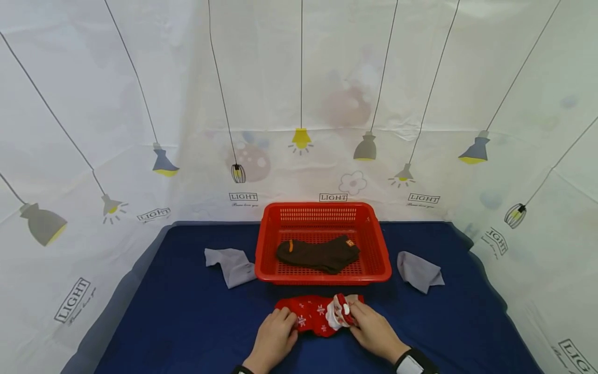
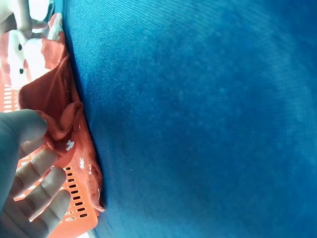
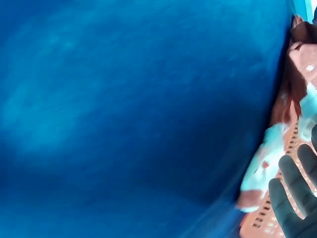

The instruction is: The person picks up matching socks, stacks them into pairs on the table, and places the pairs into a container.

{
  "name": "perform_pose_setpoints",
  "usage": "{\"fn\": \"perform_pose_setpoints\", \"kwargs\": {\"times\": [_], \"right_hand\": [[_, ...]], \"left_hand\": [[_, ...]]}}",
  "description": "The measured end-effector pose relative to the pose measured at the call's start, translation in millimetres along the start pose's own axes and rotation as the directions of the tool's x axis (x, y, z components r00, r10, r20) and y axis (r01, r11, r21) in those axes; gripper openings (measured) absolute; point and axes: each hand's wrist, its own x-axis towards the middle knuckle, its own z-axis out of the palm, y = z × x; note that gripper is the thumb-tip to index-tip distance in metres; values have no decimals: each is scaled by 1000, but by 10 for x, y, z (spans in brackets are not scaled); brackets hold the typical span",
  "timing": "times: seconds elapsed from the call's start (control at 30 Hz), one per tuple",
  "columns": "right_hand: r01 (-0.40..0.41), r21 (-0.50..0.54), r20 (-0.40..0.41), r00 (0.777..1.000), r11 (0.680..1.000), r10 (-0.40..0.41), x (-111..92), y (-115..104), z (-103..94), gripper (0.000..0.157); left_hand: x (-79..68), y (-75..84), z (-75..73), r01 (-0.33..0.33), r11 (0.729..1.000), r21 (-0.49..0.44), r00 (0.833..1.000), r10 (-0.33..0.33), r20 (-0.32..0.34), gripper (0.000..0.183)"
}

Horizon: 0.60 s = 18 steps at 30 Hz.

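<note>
A red sock (image 1: 310, 313) with white snowflakes and a red-and-white figure lies on the dark blue cloth, in front of the basket. My left hand (image 1: 274, 335) pinches its left end; in the left wrist view, the thumb and forefinger of that left hand (image 2: 32, 153) have a raised fold of the red sock (image 2: 62, 121). At the figured end is my right hand (image 1: 374, 330), its fingertips gripping the bunched fabric. The right wrist view catches only some fingers of the right hand (image 3: 297, 193) beside the sock (image 3: 262, 166), with the thumb out of sight.
Behind the sock stands a red plastic basket (image 1: 322, 280) holding dark brown socks (image 1: 320, 254) with orange marks. One grey cloth piece (image 1: 233, 265) lies left of the basket, another grey cloth piece (image 1: 420, 271) to its right. A lamp-printed white sheet (image 1: 299, 78) hangs around the table.
</note>
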Motion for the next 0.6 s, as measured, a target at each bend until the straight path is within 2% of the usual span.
{"fn": "perform_pose_setpoints", "kwargs": {"times": [0.17,0.4,0.5,0.6], "right_hand": [[-38,5,-13,999,999,38,-104,98,-10,31],[-146,2,9,989,989,146,-141,182,-28,26],[-169,-15,-20,986,986,168,-119,191,-37,24],[-146,-43,-89,986,988,142,-91,180,-36,24]], "left_hand": [[-4,-7,9,3,1000,-13,1000,-3,9,30],[-25,-23,-5,1,1000,-30,999,-2,-33,32],[-33,-35,-21,-1,1000,-31,999,0,-45,32],[-44,-49,-41,7,999,-35,998,-9,-66,31]]}}
